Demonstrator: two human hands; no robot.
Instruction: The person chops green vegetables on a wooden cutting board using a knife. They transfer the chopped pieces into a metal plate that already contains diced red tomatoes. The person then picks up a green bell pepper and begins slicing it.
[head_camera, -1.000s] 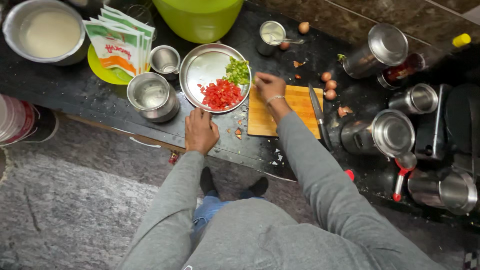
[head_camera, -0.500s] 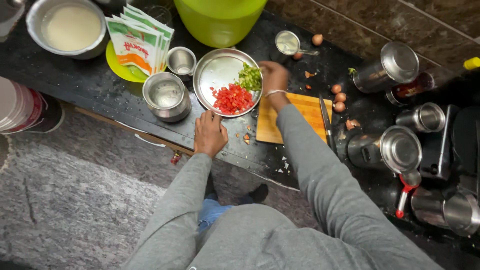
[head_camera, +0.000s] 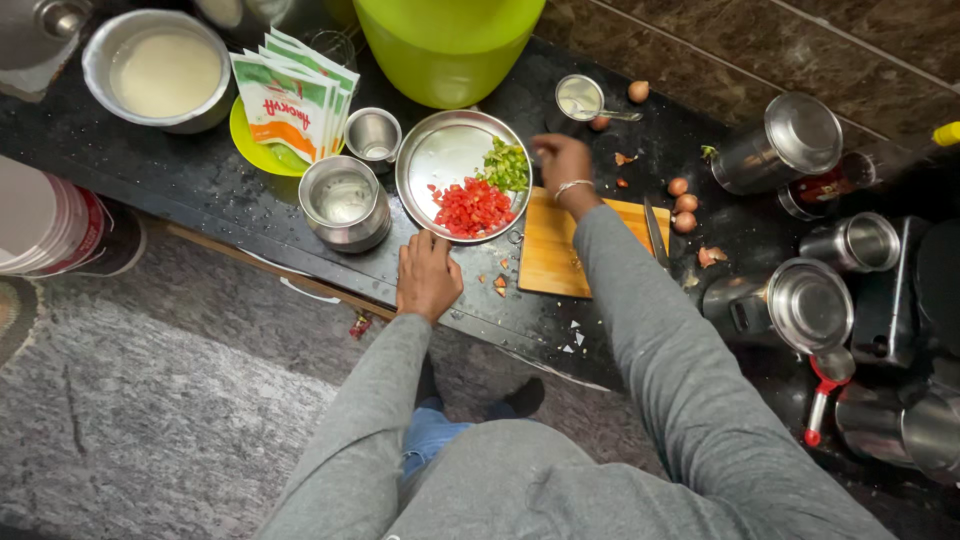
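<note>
Gathering chopped vegetables: left hand (head_camera: 428, 278) flat, open, empty grip at near rim of steel plate (head_camera: 432, 160) on black desk (head_camera: 200, 190), right hand (head_camera: 562, 160) loosely curled at far rim, contents untellable; steadying plate comes next

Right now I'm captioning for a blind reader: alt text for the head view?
A person's left hand steadies a steel plate of chopped tomato and green chilli, while the right hand rests at its far edge above a wooden cutting board on a dark counter.
</note>
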